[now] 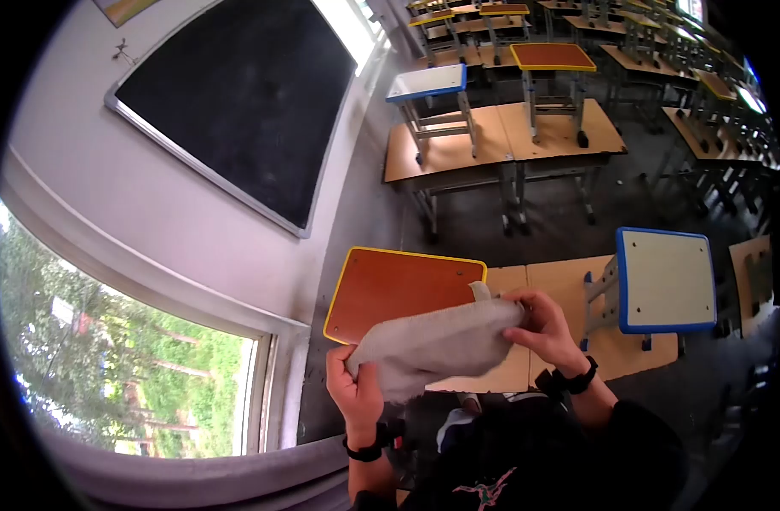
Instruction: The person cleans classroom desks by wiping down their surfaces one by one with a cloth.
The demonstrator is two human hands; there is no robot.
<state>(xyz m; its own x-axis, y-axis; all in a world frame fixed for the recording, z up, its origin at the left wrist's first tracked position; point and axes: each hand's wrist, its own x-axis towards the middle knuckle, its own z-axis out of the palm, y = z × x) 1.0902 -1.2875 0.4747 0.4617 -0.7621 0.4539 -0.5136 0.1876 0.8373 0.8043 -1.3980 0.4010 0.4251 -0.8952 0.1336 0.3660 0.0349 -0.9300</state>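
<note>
Cloth (441,341) held up, stretched between both hands | left hand (356,387), 8 o'clock: fingers pinch one end | right hand (545,330), 3: thumb and fingers pinch other end | red stool (398,289), 11, partly behind cloth | near desk (553,285), 2, bearing white stool (668,279) | window (177,366), 9 | board (237,102), 11 | far desk (484,128), between 12 and 1, bearing two stools

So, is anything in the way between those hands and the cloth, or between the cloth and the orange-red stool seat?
Nothing visible. The left hand and right hand grip the grey cloth directly, and no object shows between it and the orange-red stool seat. Whether those two touch, I can't tell.
</note>
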